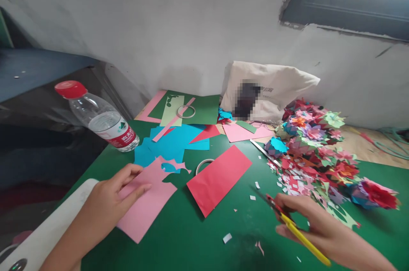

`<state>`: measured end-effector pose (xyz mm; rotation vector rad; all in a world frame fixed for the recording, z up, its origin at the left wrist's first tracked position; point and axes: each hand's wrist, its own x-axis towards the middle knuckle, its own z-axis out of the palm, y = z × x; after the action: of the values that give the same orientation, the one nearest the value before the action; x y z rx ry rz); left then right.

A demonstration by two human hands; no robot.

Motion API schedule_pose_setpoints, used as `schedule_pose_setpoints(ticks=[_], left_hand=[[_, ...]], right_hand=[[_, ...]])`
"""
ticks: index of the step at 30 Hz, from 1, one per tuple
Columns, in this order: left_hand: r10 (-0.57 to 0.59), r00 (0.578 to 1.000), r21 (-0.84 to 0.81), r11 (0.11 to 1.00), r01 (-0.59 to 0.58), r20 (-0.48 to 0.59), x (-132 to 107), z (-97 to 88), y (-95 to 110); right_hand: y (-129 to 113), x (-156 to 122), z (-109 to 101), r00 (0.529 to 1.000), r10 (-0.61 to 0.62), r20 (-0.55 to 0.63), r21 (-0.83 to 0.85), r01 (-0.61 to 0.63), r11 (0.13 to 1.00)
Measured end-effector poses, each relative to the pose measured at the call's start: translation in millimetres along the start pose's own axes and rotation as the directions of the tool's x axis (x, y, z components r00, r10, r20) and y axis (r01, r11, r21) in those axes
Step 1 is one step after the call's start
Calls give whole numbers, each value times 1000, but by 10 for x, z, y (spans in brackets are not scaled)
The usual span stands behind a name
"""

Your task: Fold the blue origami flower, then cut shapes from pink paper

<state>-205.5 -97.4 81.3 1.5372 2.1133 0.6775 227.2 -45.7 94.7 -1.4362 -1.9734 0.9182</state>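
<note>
My left hand (pixel 108 200) pinches a sheet of pink paper (pixel 150 207) between thumb and fingers at the left. The sheet's far edge has curved pieces cut out, leaving a thin ragged strip. In my right hand (pixel 306 217), at the lower right, are yellow-handled scissors (pixel 298 232), seen nearly edge-on. Their dark tip points up and left over the table, apart from any paper; whether the blades are parted is hard to see. Between my hands lies a red paper rectangle (pixel 219 181), partly covering a tape ring (pixel 204 163).
Blue sheets (pixel 166 145) lie behind the pink paper. A water bottle (pixel 104 117) leans at the left. Paper flowers (pixel 309 130) and scraps (pixel 292 179) crowd the right. A cloth bag (pixel 271 87) rests against the wall; a second ring (pixel 186 111) lies on green card (pixel 206 107).
</note>
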Motion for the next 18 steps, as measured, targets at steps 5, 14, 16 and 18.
schedule_pose_setpoints(ticks=[5,14,16,18], left_hand=[[226,968,-395,903,-167,110,-48,307,592],[545,785,-356,825,-439,295,-17,918,1225],[578,767,-293,812,-505,280,98,955,1140],[507,850,-69,862,-502,142,262,962,1007]], right_hand=[[-52,104,522,930,98,354,500,-277,821],[-22,-14,990,950,264,169,710,-303,636],[56,-9,1062,947,283,153,726,-302,618],[141,14,1097,948,269,172,733,-306,608]])
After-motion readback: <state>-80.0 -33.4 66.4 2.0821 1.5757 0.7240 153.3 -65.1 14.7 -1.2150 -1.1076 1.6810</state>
